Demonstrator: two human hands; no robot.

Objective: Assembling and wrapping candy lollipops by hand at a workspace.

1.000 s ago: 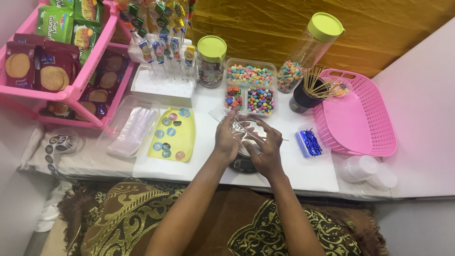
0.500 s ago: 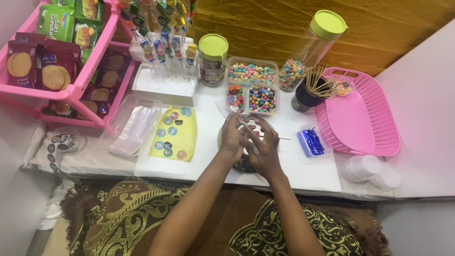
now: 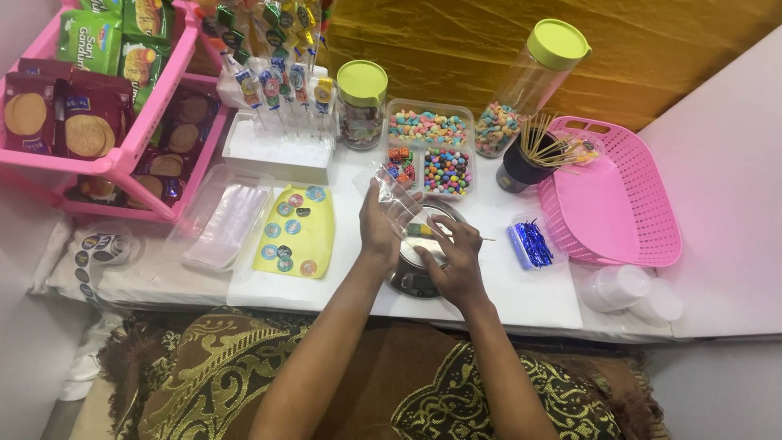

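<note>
Head view: left hand [image 3: 378,231] now higher, pinching clear bag [image 3: 399,201]; right hand [image 3: 456,262] gripping skewer [image 3: 440,236].

You sit at a low white table [image 3: 521,305] that runs across the view and meets a second white surface [image 3: 725,163] at your right. Behind it hangs a gold, crinkled cloth [image 3: 456,41] as a backdrop. A pink rack [image 3: 122,159] stands at the table's left end. Below, a brown patterned rug [image 3: 204,367] with gold scrollwork covers the floor. The light is even and bright, with soft shadows.
</note>
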